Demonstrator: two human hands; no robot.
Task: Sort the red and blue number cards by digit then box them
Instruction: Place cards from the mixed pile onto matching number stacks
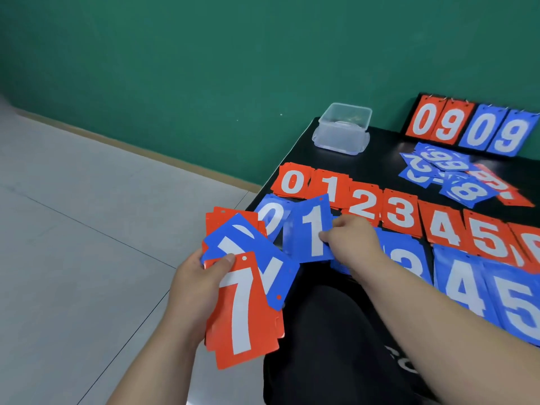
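Two rows of sorted cards lay on the black table (377, 168) at the right of the frame, a red row (400, 213) above a blue row (464, 285). The right hand (347, 239) pinched a blue 1 card (311, 232) over its place in the blue row. The left hand (201, 283) gripped a fan of unsorted cards (242, 302) at lower centre. Sorting seemed half done; next the 1 needed laying flat. The clear box (342, 128) waited near the top edge of the table
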